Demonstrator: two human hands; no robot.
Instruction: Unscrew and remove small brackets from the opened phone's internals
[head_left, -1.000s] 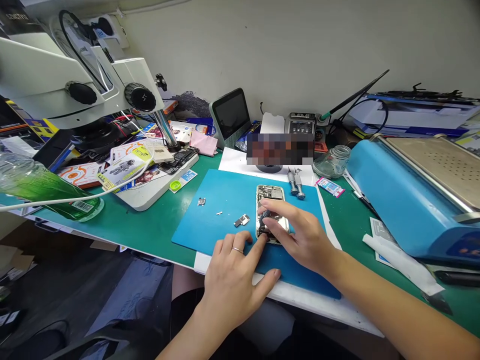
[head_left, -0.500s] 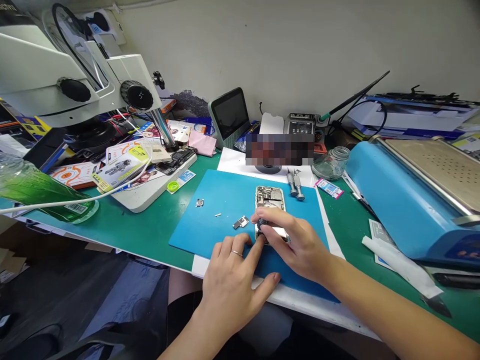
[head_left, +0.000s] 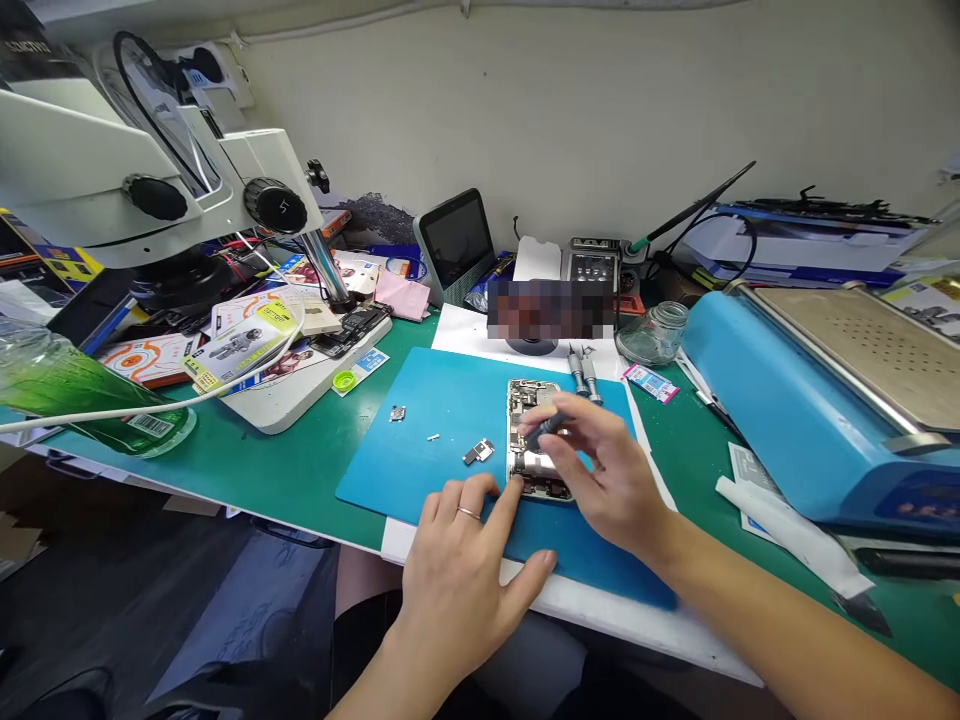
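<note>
Far left on the green table [head_left: 300, 465]: clear green bottle [head_left: 82, 395] on its side, glossy; white microscope [head_left: 150, 170] above it, with black knobs.

On the smooth blue mat [head_left: 442, 395]: three small metal bits, the biggest a flat grey bracket [head_left: 480, 453], unmoved since a second ago.

Left hand [head_left: 457, 570]: flat on the mat's near edge, ringed, fingers spread, gripping nothing. Forefinger tip touching the near left corner of the phone [head_left: 529, 465], same as before.

Phone: opened, metal-rimmed, rounded corners, shiny innards, flat on the middle of the mat.

Right hand [head_left: 611, 475]: pinches a short dark tool [head_left: 546, 428] between thumb and fingertips. Now tilted over the phone's middle, lifted from the near end where it stood upright half a second ago.

Beyond: two grey drivers [head_left: 581, 372], round glass jar [head_left: 656, 335], long blue machine [head_left: 787, 400].
</note>
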